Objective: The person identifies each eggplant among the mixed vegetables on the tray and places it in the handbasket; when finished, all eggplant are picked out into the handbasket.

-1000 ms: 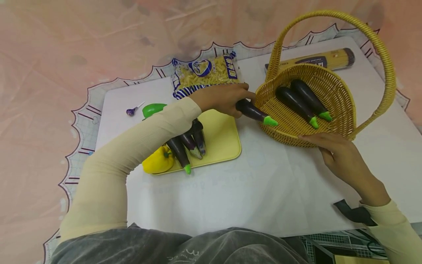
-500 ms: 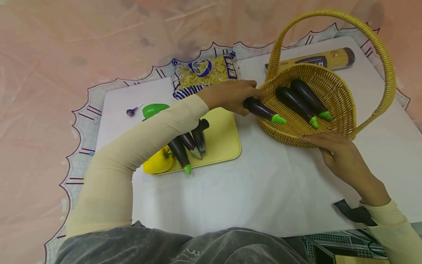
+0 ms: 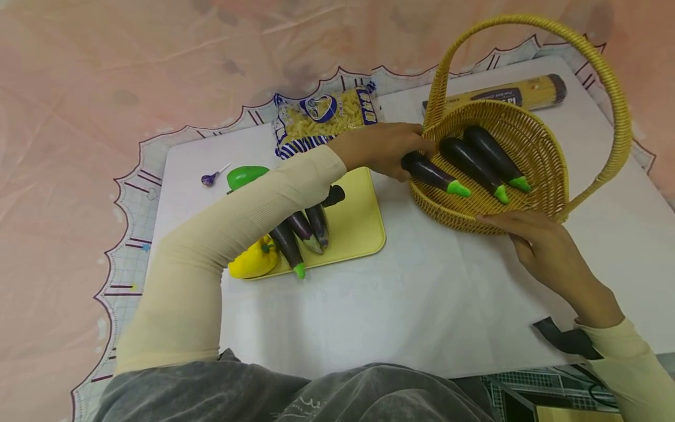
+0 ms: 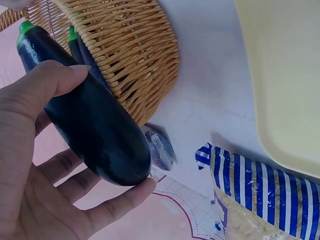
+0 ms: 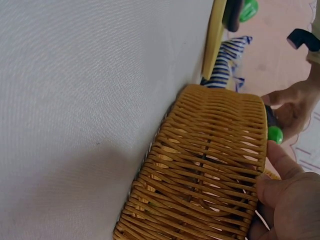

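Note:
Thumb and fingers of my left hand [image 3: 379,149] grip a dark eggplant [image 3: 429,171] near its thick end. Its bright green stem end points to the right, over the near left rim of the wicker basket [image 3: 448,218]. In the left wrist view, the thumb lies across the eggplant [image 4: 107,135] with the fingers beneath it. Two more eggplants [image 3: 469,167] lie side by side inside the basket. My right hand [image 3: 551,255] holds the basket's near rim. The right wrist view has its thumb and fingers [image 5: 282,160] pinching the woven wall [image 5: 205,160].
A yellow tray [image 3: 364,234] bears several eggplants [image 3: 287,243] and a yellow bell pepper [image 3: 253,259]. A green pepper [image 3: 246,176] sits behind my left sleeve. Farther back are a pasta bag [image 3: 337,117] and a spaghetti pack [image 3: 532,94]. A lollipop [image 3: 209,179] lies left. The basket's handle [image 3: 622,117] arches high.
My left hand has moved right with the eggplant, from beside the basket to over its left rim. The right hand has stayed at the near rim.

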`<action>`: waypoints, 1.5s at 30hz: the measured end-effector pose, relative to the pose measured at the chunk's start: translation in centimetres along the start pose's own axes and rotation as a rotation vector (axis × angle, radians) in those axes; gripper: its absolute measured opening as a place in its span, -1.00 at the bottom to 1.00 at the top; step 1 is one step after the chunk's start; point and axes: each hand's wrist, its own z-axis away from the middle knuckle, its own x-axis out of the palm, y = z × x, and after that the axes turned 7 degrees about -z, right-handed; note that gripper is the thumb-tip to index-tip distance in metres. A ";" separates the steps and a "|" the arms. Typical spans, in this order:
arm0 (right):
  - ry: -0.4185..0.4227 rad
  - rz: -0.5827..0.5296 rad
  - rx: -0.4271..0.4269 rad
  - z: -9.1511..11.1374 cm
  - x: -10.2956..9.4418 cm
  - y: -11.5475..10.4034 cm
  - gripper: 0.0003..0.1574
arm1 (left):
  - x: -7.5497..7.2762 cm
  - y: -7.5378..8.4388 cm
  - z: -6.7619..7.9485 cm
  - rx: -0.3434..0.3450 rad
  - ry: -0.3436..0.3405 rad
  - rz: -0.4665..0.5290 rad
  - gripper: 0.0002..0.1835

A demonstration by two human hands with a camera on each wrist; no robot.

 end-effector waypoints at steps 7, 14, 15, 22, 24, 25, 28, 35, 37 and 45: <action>0.009 0.000 -0.005 0.0 0.0 0.0 -0.28 | -0.2 0.0 -0.5 0.011 0.001 -0.018 -0.49; 0.015 -0.016 -0.007 0.0 0.1 0.1 -0.30 | -0.5 0.5 -1.0 0.007 -0.010 -0.038 -0.50; 0.017 -0.015 -0.007 0.1 0.1 0.2 -0.30 | -0.6 0.6 -1.1 0.005 -0.011 -0.042 -0.50; 0.028 -0.025 -0.014 0.2 0.2 0.5 -0.31 | -1.1 1.3 -1.9 -0.005 -0.025 -0.079 -0.52; 0.025 -0.024 -0.016 0.2 0.2 0.5 -0.31 | -1.1 1.5 -2.2 -0.001 -0.026 -0.087 -0.53; 0.024 -0.023 -0.018 0.2 0.2 0.4 -0.30 | -1.1 1.5 -2.3 0.000 -0.025 -0.090 -0.52; 0.019 -0.021 -0.021 0.1 0.1 0.4 -0.28 | -1.1 1.6 -2.7 0.002 -0.023 -0.097 -0.51; 0.024 -0.020 -0.022 0.2 0.1 0.4 -0.28 | -1.1 1.8 -3.6 0.001 -0.035 -0.110 -0.49; 0.031 -0.023 -0.021 0.2 0.2 0.5 -0.30 | -1.1 1.9 -3.9 0.005 -0.038 -0.114 -0.49; 0.033 -0.019 -0.023 0.2 0.3 0.6 -0.34 | -1.1 2.2 -4.8 0.001 -0.055 -0.142 -0.48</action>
